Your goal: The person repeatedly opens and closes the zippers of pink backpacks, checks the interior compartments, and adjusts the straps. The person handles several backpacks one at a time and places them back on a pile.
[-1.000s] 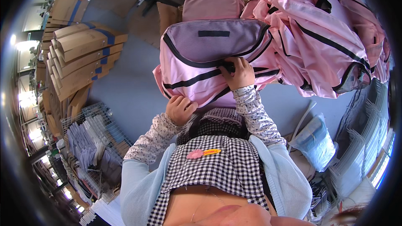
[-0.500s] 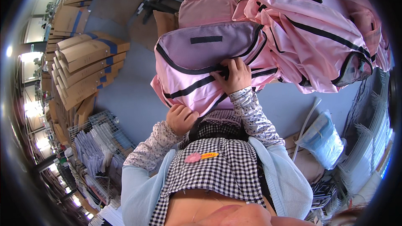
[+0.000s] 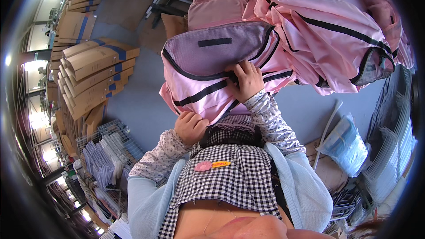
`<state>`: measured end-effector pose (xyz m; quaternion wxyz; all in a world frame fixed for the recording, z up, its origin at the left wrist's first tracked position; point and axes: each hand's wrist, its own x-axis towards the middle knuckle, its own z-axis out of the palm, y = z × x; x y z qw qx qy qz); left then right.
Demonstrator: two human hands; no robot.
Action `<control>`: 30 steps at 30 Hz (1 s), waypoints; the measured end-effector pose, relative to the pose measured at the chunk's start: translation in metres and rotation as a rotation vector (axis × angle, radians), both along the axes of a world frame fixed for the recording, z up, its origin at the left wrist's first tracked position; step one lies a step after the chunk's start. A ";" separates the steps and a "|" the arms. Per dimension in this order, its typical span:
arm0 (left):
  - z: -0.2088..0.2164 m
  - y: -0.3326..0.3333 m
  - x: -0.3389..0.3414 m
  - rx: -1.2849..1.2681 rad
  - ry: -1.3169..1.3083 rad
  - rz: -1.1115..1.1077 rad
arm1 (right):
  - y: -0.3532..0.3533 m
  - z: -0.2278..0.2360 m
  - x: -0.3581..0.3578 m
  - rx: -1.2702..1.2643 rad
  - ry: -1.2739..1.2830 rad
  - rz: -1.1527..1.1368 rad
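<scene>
In front of me lies a pink fabric cover (image 3: 195, 89) with black trim and a grey-purple mesh panel (image 3: 221, 46) that has a black strip on it. My left hand (image 3: 191, 127) is closed on its near edge, the cloth bunched under the curled fingers. At the lower right rim of the mesh, my right hand (image 3: 248, 81) is bent around the black trim, thumb and fingers pinched there. Whether a zipper pull is between those fingers is hidden. A padded pink piece (image 3: 217, 9) stands behind the cover.
A big heap of similar pink covers (image 3: 327, 31) lies to the right. Flat cardboard boxes (image 3: 97, 62) are stacked at left, above a wire basket (image 3: 110, 150) of white pieces. A clear plastic bag (image 3: 347, 148) and white wire racks (image 3: 392, 150) stand at right. Metal tube frames (image 3: 168, 0) lie beyond.
My right fingers have curled a little further over the black trim and shifted slightly left. My left hand keeps its hold on the near edge. The whole view has tilted slightly.
</scene>
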<state>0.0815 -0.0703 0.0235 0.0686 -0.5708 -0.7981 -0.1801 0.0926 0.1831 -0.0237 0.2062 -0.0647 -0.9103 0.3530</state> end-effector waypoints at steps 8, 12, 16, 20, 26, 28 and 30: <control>0.001 -0.004 0.001 -0.069 0.009 -0.003 | 0.000 -0.003 0.004 0.016 0.133 -0.097; 0.035 0.018 -0.004 -0.066 -0.060 0.087 | 0.000 -0.004 0.011 -0.297 0.157 -0.124; 0.055 0.065 -0.019 0.112 0.101 0.249 | -0.010 0.038 0.027 -0.675 0.101 -0.126; 0.058 0.101 -0.036 0.048 0.225 0.291 | -0.002 0.068 0.037 -0.353 0.223 0.001; 0.059 0.082 -0.043 0.107 0.289 0.160 | 0.026 0.063 0.051 -0.633 0.177 -0.184; 0.066 0.064 -0.048 0.122 0.267 0.172 | 0.056 0.057 0.047 -0.493 0.240 -0.312; 0.068 0.054 -0.046 0.062 0.246 0.172 | 0.068 0.052 0.041 -0.505 0.282 -0.285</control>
